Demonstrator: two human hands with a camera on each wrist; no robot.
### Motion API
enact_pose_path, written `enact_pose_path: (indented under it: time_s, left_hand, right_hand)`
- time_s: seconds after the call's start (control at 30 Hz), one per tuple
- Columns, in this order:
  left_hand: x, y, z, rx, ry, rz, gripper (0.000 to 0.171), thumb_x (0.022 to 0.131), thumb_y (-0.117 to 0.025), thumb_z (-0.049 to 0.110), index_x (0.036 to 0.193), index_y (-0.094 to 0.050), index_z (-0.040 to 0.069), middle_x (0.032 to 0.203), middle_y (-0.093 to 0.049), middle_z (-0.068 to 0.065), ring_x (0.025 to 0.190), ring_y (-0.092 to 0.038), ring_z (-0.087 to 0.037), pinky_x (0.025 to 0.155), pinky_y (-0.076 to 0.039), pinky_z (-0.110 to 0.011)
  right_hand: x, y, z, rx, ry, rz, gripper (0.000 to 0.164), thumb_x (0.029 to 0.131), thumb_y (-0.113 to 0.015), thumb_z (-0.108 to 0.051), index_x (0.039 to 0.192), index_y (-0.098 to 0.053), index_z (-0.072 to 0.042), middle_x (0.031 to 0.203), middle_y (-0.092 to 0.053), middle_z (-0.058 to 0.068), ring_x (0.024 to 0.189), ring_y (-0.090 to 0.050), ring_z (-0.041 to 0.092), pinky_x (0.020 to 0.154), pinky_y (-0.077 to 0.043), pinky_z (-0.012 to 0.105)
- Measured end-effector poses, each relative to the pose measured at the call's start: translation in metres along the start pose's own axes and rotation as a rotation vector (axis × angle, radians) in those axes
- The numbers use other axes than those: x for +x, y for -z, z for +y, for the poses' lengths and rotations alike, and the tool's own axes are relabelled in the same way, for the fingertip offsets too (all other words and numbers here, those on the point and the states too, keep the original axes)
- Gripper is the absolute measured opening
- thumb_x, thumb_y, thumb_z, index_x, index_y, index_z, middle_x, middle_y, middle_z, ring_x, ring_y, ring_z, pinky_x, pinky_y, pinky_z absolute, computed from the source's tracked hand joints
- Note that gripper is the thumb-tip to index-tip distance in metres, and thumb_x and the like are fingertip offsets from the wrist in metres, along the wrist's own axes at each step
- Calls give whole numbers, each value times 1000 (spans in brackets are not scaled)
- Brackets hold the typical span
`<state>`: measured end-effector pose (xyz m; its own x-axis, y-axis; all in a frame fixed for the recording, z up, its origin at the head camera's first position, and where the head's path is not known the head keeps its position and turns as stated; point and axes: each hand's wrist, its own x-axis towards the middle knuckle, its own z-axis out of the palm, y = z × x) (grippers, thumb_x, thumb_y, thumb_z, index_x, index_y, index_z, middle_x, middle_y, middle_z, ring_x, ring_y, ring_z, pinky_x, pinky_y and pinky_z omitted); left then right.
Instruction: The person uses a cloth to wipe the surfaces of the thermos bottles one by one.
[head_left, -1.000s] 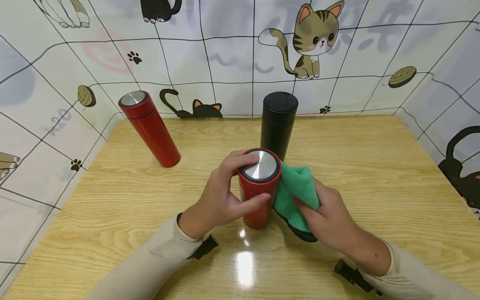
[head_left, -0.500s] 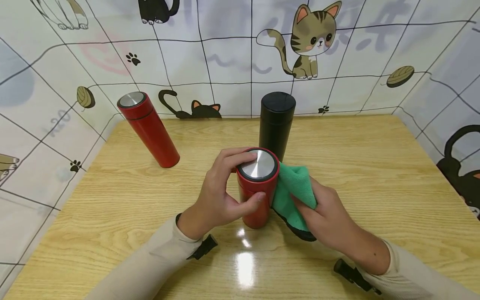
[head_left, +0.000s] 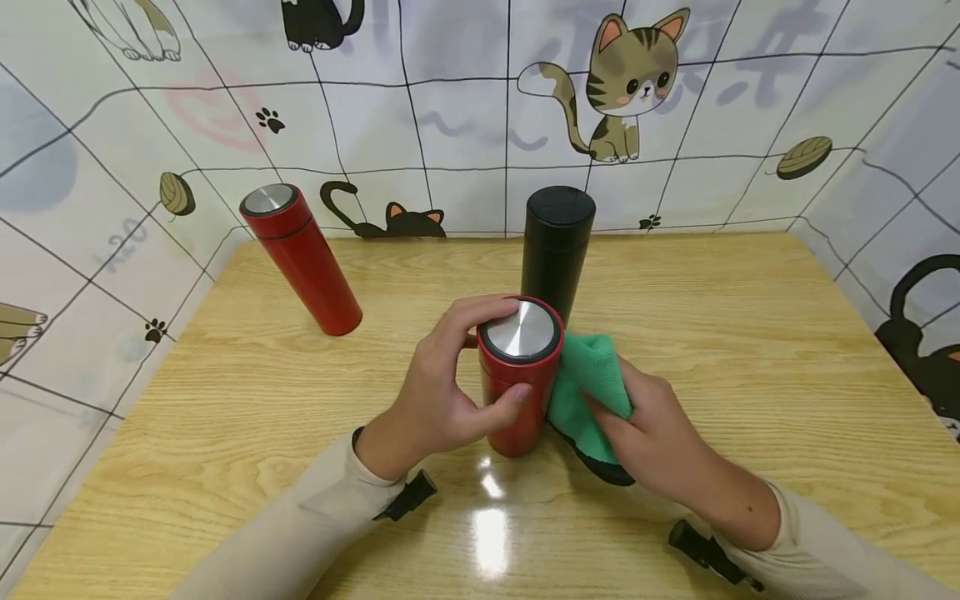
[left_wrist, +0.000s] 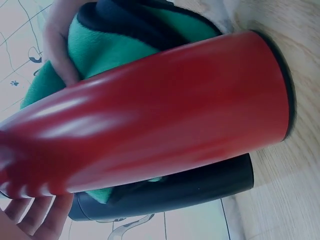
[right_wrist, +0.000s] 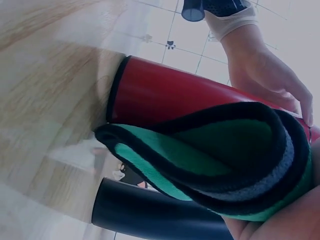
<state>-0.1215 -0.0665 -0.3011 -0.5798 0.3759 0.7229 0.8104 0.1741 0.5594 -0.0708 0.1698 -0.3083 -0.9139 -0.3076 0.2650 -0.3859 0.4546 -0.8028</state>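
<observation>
A red thermos bottle [head_left: 517, 408] with a silver-topped lid [head_left: 522, 331] stands upright on the wooden table. My left hand [head_left: 442, 383] grips it near the top, thumb in front and fingers round the far left side. A folded green cloth [head_left: 588, 392] with a dark edge is pinched in my right hand [head_left: 660, 425]. The cloth lies against the bottle's right side. In the left wrist view the red bottle [left_wrist: 165, 110] fills the middle, with the green cloth [left_wrist: 110, 50] behind it. Part of the cloth and my right fingertips are hidden.
Close behind the held bottle stands a black thermos bottle [head_left: 557, 250], its lower part hidden. Another red thermos bottle [head_left: 303, 262] stands at the back left of the table [head_left: 225, 433]. A cat-patterned backdrop [head_left: 465, 125] encloses the back and sides.
The cloth's top edge has slipped slightly lower along the bottle's right side. Both hands keep their hold, and the bottles stay where they were; the view shifts a little.
</observation>
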Motion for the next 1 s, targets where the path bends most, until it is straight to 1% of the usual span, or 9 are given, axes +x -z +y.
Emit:
enact_pose_path:
  time_s: [0.07,0.17,0.2,0.27,0.37,0.5,0.6,0.77,1.0]
  left_hand:
    - [0,-1,1,-14,7,3,70,85,-77,39,134,-48,-1,132,-57,-16,120,-59,-24,84,-59,-32]
    - [1,-2,3,-28,11,9,80,72,-91,24,134,-48,-1,132,-58,-16,120,-60,-24,89,-58,-29]
    - [1,-2,4,-34,13,8,83,68,-94,19,134,-48,-1,132,-58,-16,120,-60,-24,90,-58,-28]
    - [2,-2,5,-32,15,6,84,65,-94,14,134,-48,-1,132,-58,-16,120,-60,-24,91,-58,-28]
    - [2,-1,6,-41,22,-5,81,68,-92,13,135,-48,0,133,-58,-16,120,-60,-24,90,-58,-28]
    - [2,0,3,-53,34,-32,78,73,-89,14,136,-47,0,135,-57,-15,120,-60,-22,89,-58,-28]
    - [1,1,3,-64,36,-57,76,75,-88,16,137,-46,1,137,-56,-14,122,-59,-22,88,-58,-27]
    - [1,4,4,-98,27,-93,73,80,-84,18,139,-46,3,142,-54,-13,125,-57,-22,89,-58,-29]
    - [-1,9,3,-115,26,-128,63,87,-78,30,137,-48,5,145,-53,-13,127,-58,-22,92,-57,-30]
  right_hand:
    - [0,0,1,-9,-9,-16,46,100,-53,-2,145,-50,-8,121,-70,11,89,-67,6,80,-58,22]
    - [-1,0,0,-28,-11,9,45,99,-55,-2,144,-51,-7,123,-69,11,90,-68,6,80,-58,23]
    - [-1,0,0,-29,-11,24,46,99,-56,-1,144,-51,-7,123,-69,11,90,-68,5,80,-58,22]
    - [-1,0,-1,-31,-4,47,45,98,-56,0,143,-52,-7,122,-70,11,91,-68,5,79,-58,22]
    - [-1,0,-1,-17,-8,35,46,99,-55,-1,144,-51,-9,125,-69,11,93,-68,6,81,-58,22]
    - [1,0,-1,0,-33,-24,48,101,-53,-5,148,-47,-10,132,-65,11,101,-69,11,86,-56,22]
    - [0,-1,-1,-2,-51,-12,47,101,-54,-5,147,-48,-10,131,-66,11,100,-69,11,85,-57,23]
    - [-3,-2,-3,-16,-45,34,44,100,-56,-4,144,-51,-9,126,-68,11,94,-68,7,81,-58,22]
    - [-3,-4,-1,-11,2,-11,44,100,-54,-1,143,-52,-8,113,-72,9,81,-67,7,76,-58,24]
